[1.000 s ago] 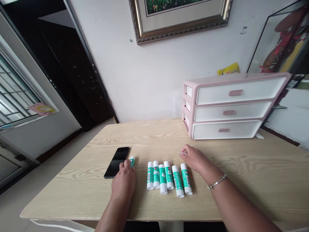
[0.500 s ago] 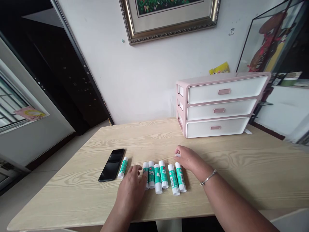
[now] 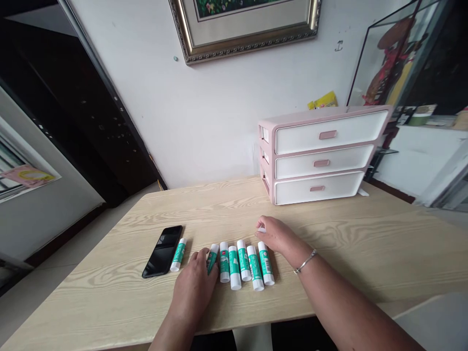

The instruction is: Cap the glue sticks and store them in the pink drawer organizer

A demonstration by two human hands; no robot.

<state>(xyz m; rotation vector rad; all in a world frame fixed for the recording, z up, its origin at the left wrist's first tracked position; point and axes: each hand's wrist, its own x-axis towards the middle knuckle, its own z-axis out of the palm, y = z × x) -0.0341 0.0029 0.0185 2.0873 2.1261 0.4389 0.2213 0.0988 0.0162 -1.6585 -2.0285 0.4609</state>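
My left hand (image 3: pixel 195 280) is closed around a green and white glue stick (image 3: pixel 213 256), which leans at the left end of a row. To its right several more glue sticks lie side by side, among them one with a red label mark (image 3: pixel 224 263) and one at the right end (image 3: pixel 266 263). Between the fingertips of my right hand (image 3: pixel 273 234) is a small white object (image 3: pixel 262 229); most of it is hidden, so its kind is unclear. That hand rests just beyond the row's right end. Another glue stick (image 3: pixel 178 254) lies apart, left of my left hand.
A black phone (image 3: pixel 163 251) lies at the left on the wooden table (image 3: pixel 120 292). At the back right stands a pink and white drawer unit (image 3: pixel 321 163), with a yellow packet (image 3: pixel 323 100) behind its top. A framed picture (image 3: pixel 252 48) hangs on the wall.
The leftmost glue stick of the row has shifted left and tilted in my left hand, leaving a gap beside it. The two rightmost sticks now lie closer to the others. The view has shifted slightly.
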